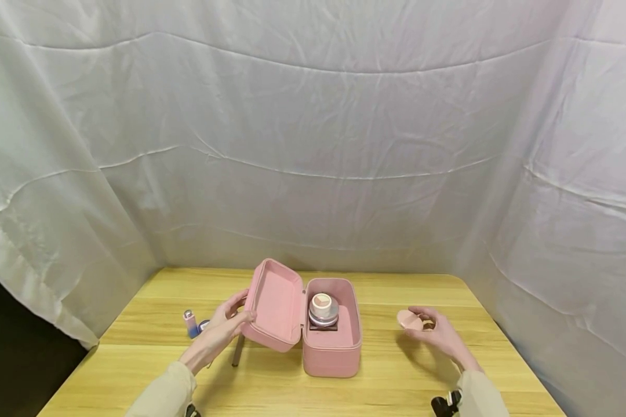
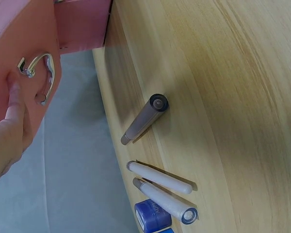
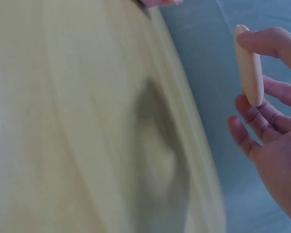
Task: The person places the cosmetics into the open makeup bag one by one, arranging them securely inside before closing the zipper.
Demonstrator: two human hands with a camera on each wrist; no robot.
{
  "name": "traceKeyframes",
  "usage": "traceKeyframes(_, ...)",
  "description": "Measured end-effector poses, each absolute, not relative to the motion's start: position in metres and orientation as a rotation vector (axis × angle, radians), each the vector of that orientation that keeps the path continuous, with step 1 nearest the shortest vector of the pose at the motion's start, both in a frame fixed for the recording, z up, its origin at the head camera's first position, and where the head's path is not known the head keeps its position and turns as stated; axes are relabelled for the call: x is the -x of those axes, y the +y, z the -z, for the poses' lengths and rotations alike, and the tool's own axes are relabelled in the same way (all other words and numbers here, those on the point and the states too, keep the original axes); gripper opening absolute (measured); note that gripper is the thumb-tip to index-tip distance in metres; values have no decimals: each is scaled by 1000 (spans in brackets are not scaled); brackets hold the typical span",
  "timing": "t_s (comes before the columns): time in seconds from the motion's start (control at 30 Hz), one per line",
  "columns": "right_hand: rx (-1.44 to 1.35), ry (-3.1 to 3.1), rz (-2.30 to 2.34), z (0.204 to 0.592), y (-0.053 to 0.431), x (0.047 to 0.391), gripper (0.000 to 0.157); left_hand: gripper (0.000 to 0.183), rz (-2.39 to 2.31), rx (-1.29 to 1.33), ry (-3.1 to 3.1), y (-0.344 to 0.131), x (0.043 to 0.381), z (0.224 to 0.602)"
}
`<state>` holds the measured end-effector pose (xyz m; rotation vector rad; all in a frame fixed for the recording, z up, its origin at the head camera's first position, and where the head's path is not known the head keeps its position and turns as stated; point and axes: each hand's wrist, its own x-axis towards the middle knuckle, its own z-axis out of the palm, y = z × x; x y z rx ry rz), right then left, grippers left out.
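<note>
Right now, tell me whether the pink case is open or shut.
The pink case is open: the left hand holds its lid tilted aside, and stacked containers show inside.

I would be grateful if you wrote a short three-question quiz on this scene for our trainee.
1. What does the left hand grip?
A) a blue container
B) the lid
C) a towel

2. True or false: the right hand holds nothing.

3. In the head view, what tops the pile inside the pink case?

Key: 1. B. 2. False; it holds a flat pale pink item. 3. A small round pot.
</note>
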<state>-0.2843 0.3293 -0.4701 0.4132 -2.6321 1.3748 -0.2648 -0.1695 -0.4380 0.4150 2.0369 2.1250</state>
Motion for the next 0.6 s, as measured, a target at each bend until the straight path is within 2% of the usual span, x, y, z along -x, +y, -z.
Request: traceKeyframes(0.6, -534, -2573, -1516, 440, 308, 313, 61, 79, -2124, -412, 2037, -169, 265, 438)
